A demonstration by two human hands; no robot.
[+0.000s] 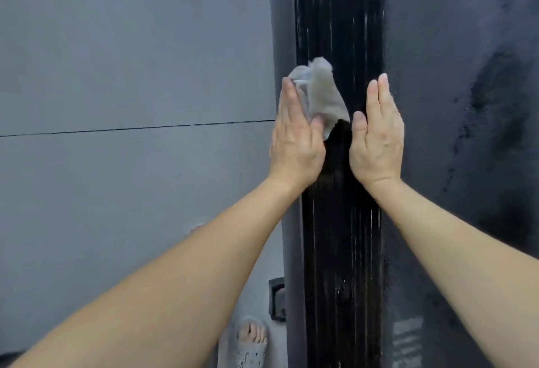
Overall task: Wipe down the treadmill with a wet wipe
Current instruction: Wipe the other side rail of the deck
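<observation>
The treadmill's glossy black side rail (338, 17) runs up the middle of the view, streaked with pale dust above my hands and darker and wet-looking below them. My left hand (294, 140) holds a crumpled grey wet wipe (319, 90) against the rail's left part, fingers straight and the thumb pinching the wipe. My right hand (377, 134) lies flat with straight fingers on the rail's right edge, beside the dark textured belt (466, 46). It holds nothing.
Grey tiled floor (131, 76) fills the left side. A foot in a grey slipper (252, 338) stands at the bottom, next to a small dark bracket (277, 297) on the treadmill's grey side frame (284, 32). The belt shows dark smears.
</observation>
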